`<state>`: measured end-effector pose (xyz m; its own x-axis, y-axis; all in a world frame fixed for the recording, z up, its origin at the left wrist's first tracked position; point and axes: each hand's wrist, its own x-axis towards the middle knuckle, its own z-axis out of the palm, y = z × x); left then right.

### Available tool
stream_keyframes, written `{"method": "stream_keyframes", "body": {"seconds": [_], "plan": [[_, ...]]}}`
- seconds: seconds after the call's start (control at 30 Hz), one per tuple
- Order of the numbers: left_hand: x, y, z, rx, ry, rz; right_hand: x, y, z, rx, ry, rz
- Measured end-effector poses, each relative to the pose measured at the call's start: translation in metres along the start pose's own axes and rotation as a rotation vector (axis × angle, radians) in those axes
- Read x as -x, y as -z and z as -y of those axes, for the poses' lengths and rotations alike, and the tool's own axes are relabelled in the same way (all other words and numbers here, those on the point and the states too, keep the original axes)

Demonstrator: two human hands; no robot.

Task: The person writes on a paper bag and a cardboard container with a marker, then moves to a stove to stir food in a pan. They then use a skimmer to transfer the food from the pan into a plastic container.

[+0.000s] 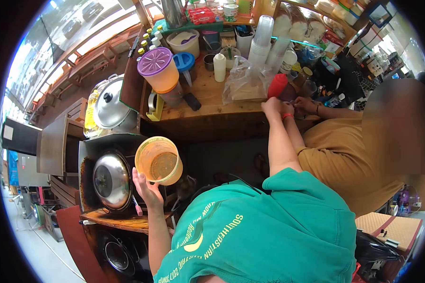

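My left hand (148, 191) grips a translucent plastic tub (159, 161) from below and the side. The tub is tilted so its open mouth faces me, with brownish residue on its bottom. My right hand (271, 108) reaches to the counter's front edge, its fingers closed. It is right beside a co-worker's hands (306, 106), and whatever it holds is hidden. Just behind it stands a red squeeze bottle (277, 85). A clear plastic bag (243, 82) lies to the left of that bottle.
On the wooden counter (203, 101) stand a purple-lidded container (158, 70), a white squeeze bottle (219, 67) and stacked plastic cups (259, 49). At left are a large lidded pot (111, 104) and a domed metal lid (112, 180). The co-worker in a brown shirt (344, 151) stands close at right.
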<state>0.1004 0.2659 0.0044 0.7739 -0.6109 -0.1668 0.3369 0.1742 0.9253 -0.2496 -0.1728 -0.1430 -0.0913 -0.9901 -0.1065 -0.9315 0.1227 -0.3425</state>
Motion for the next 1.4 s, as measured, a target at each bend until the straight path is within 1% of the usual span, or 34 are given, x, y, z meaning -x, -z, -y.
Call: {"method": "stream_keyframes", "body": {"seconds": [0.03,0.07,0.13,0.2,0.27,0.33,0.4,0.57,0.7,0.77,0.8,0.83,0.9,0.97,1.0,1.07,1.2,1.27,1.37,1.4], "plan": [[0.002,0.004,0.001,0.003,0.000,-0.004,-0.015,-0.009,-0.011,0.032,-0.075,-0.040],[0.004,0.007,0.002,-0.001,0.014,0.002,-0.014,0.001,-0.008,0.034,-0.072,-0.043],[0.005,0.013,0.004,-0.010,0.024,0.039,-0.010,0.037,0.000,0.054,-0.192,-0.044],[0.007,0.015,0.007,-0.003,0.044,0.028,-0.043,0.023,-0.017,0.007,-0.271,-0.121],[0.008,0.015,0.008,0.006,0.047,0.030,-0.065,0.023,-0.026,0.043,-0.286,-0.116],[0.011,0.012,0.009,0.008,0.036,0.022,-0.070,0.032,-0.030,0.097,-0.209,-0.104],[0.011,0.011,0.011,0.011,0.044,0.023,-0.075,0.026,-0.041,0.241,-0.146,-0.140],[0.010,0.011,0.017,0.014,0.063,0.028,-0.087,0.006,-0.062,0.405,-0.020,-0.114],[0.007,0.013,0.017,-0.001,0.089,0.026,-0.084,-0.003,-0.072,0.421,0.015,-0.116],[0.004,0.012,0.015,-0.007,0.086,0.029,-0.093,-0.014,-0.082,0.416,0.048,-0.163],[0.003,0.011,0.014,-0.008,0.092,0.025,-0.090,-0.013,-0.080,0.424,0.057,-0.061],[0.002,0.010,0.012,-0.010,0.099,0.021,-0.089,-0.012,-0.077,0.438,0.069,0.149],[0.000,0.005,0.009,-0.008,0.087,0.035,-0.082,-0.008,-0.068,0.407,0.148,0.678],[-0.003,0.002,0.006,-0.006,0.076,0.048,-0.074,0.000,-0.058,0.205,0.183,1.078],[-0.004,0.001,0.005,-0.010,0.068,0.058,-0.073,0.001,-0.057,0.130,0.202,1.096],[-0.005,-0.001,0.003,-0.012,0.058,0.068,-0.077,0.006,-0.057,0.052,0.249,0.988],[-0.006,-0.003,-0.009,-0.010,0.032,0.109,-0.093,0.005,-0.070,0.070,0.387,0.532],[-0.004,-0.008,-0.016,0.006,0.028,0.127,-0.101,0.011,-0.079,0.119,0.422,0.345],[0.000,-0.010,-0.027,0.039,-0.006,0.147,-0.113,0.018,-0.102,0.287,0.434,0.099],[0.000,-0.007,-0.028,0.058,-0.019,0.144,-0.123,0.018,-0.113,0.449,0.450,0.000]]}}
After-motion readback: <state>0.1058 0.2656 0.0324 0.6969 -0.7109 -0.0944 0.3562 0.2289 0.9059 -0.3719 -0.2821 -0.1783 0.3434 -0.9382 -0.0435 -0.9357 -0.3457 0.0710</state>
